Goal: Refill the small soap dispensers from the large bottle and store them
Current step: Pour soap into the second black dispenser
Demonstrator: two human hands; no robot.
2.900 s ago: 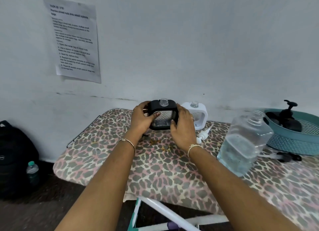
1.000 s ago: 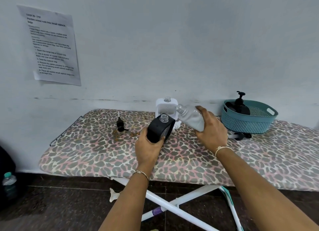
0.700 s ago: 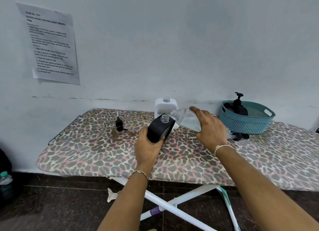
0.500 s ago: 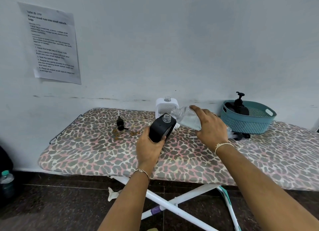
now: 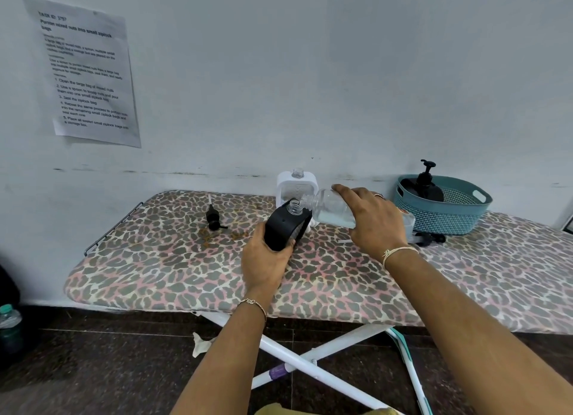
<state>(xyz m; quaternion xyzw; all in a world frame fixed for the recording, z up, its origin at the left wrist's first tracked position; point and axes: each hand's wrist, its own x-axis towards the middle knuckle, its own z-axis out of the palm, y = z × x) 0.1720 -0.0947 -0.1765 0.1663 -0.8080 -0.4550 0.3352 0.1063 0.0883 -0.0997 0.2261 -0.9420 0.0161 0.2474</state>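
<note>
My left hand (image 5: pixel 265 264) grips a small black soap dispenser (image 5: pixel 285 227), tilted right, its open clear neck up. My right hand (image 5: pixel 373 221) holds the large clear bottle (image 5: pixel 330 208) tipped on its side, its mouth touching the black dispenser's neck. Clear liquid lies in the bottle's lower half. A white dispenser (image 5: pixel 296 186) with an open neck stands behind, by the wall. A black pump head (image 5: pixel 214 221) lies on the board to the left. Another black pump dispenser (image 5: pixel 426 183) sits in the teal basket (image 5: pixel 449 216).
All this is on a leopard-print ironing board (image 5: pixel 173 269) against a white wall. A black pump part (image 5: pixel 429 238) lies in front of the basket. A small water bottle (image 5: pixel 9 324) stands on the dark floor at left. A printed sheet (image 5: pixel 86 70) hangs on the wall.
My right hand picked up the large bottle, tipped it and brought its mouth down to the black dispenser's neck. My left hand now holds that dispenser alone, tilted.
</note>
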